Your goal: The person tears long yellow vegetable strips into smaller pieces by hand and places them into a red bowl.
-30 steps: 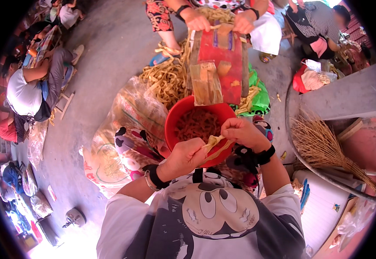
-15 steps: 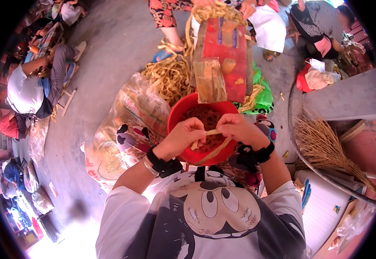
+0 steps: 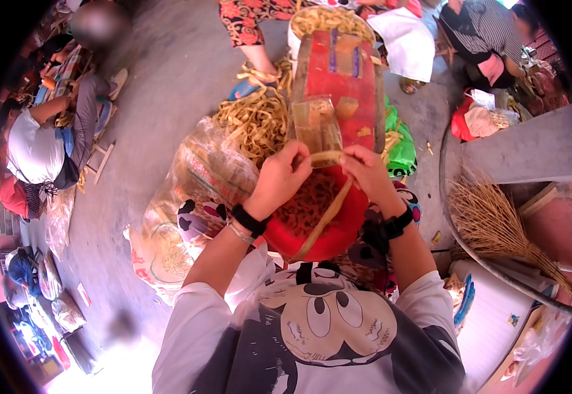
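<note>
Both my hands are pinched on one long pale yellow braided-looking strip (image 3: 326, 157). My left hand (image 3: 280, 178) grips its left end, and my right hand (image 3: 368, 172) holds it a short way along. From the right hand the strip's tail slants down over the near rim of a red bucket (image 3: 347, 238). Inside the bucket, between my knees, lie many small reddish-brown pieces (image 3: 301, 209). The stretched part is level with the near end of a red board (image 3: 358, 82), which has wooden blocks fixed on it. Whether it touches the board, I cannot tell.
Coiled strips (image 3: 259, 125) are heaped left of the board beside a clear plastic sack (image 3: 204, 174). A white bucket of strips (image 3: 332, 21) stands beyond, near another person's legs. To the right are a green bag (image 3: 401, 148) and a straw broom (image 3: 489, 217). Other people sit around.
Both hands have moved up and away from me, lifting the strip from over the bucket to the board's near end. More of the bucket's contents now shows. The other person's hands have left the strips.
</note>
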Available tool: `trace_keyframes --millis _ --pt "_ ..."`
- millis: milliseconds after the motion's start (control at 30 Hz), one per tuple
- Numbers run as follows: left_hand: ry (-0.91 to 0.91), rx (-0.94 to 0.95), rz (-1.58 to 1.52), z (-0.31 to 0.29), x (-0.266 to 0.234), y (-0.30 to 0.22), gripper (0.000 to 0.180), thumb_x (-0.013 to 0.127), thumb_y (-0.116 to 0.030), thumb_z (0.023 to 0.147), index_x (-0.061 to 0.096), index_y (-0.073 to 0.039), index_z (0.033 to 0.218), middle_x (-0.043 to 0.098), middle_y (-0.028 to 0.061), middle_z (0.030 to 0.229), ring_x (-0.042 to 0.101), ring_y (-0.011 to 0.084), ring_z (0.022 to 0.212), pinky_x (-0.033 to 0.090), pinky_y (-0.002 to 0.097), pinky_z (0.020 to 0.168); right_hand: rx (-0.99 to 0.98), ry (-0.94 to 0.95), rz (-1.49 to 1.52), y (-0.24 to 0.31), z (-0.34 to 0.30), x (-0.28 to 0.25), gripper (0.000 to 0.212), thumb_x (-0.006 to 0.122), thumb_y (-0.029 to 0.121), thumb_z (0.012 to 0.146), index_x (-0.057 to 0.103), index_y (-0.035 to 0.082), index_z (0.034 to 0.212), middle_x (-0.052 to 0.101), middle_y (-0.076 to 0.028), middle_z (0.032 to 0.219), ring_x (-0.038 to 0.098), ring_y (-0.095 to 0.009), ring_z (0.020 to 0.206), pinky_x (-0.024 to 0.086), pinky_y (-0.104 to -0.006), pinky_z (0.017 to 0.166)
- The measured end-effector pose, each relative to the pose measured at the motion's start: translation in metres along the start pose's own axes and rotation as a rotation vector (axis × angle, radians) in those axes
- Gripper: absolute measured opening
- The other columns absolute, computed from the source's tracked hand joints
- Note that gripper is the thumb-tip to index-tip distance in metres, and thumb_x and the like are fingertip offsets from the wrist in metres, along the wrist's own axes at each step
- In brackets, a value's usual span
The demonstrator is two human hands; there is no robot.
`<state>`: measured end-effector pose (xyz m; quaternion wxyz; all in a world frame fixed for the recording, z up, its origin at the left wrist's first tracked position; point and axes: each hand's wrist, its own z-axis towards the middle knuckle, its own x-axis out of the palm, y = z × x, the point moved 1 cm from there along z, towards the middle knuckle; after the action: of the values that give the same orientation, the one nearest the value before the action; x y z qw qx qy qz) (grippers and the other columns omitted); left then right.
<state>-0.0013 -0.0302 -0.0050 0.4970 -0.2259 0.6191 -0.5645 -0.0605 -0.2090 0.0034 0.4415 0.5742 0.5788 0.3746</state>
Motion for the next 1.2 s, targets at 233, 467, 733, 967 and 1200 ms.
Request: trace_keyframes --millis 233,467,733,967,1200 --pt "-0.083 0.191 0.236 0.019 0.018 0.011 0.01 0.055 -0.009 0.074 0.05 -0.004 0.081 0.053 0.0126 0.062 0.055 0.0279 0.057 0.043 0.0325 0.051 -0.29 -0.408 -0.455 -0.045 0.04 -0.019 0.014 0.052 0.016 0.082 0.055 0.003 0.081 0.05 0.001 0.06 0.045 -0.005 0.05 0.035 -0.0181 0.045" --pt "0.121 0.208 0.382 -0.034 0.004 -0.028 0.031 0.054 -0.009 0.073 0.049 -0.006 0.104 0.05 0.0094 0.102 0.054 0.0269 0.087 0.047 0.0335 0.067 0.15 0.147 0.134 -0.008 -0.026 0.01 0.015 0.053 0.018 0.083 0.055 0.004 0.086 0.051 0.002 0.063 0.044 -0.004 0.052 0.032 -0.0167 0.043" --pt "-0.019 0.511 0.47 -0.046 -0.037 -0.021 0.018 0.053 0.001 0.07 0.054 -0.001 0.088 0.056 0.0126 0.081 0.057 0.0289 0.073 0.048 0.0327 0.062 0.326 0.589 0.211 0.001 -0.082 0.007 0.019 0.048 0.02 0.085 0.051 0.004 0.095 0.057 -0.003 0.069 0.04 -0.003 0.044 0.029 -0.0147 0.038" --pt "0.229 0.319 0.211 -0.098 -0.028 -0.048 0.015 0.054 -0.001 0.073 0.054 -0.002 0.088 0.056 0.0115 0.08 0.056 0.0267 0.07 0.046 0.0316 0.059 0.417 0.546 0.264 0.09 -0.122 -0.022 0.022 0.047 0.017 0.084 0.053 -0.002 0.094 0.054 -0.005 0.061 0.033 -0.003 0.038 0.023 -0.0154 0.035" --pt "0.483 -0.354 -0.443 -0.089 -0.005 -0.041 0.017 0.046 -0.015 0.088 0.055 -0.001 0.088 0.058 0.0032 0.077 0.056 0.0084 0.069 0.045 0.0234 0.06 0.041 0.343 0.185 0.06 -0.072 0.016 0.021 0.049 0.011 0.082 0.053 -0.001 0.099 0.058 -0.002 0.079 0.041 -0.004 0.045 0.03 -0.016 0.038"
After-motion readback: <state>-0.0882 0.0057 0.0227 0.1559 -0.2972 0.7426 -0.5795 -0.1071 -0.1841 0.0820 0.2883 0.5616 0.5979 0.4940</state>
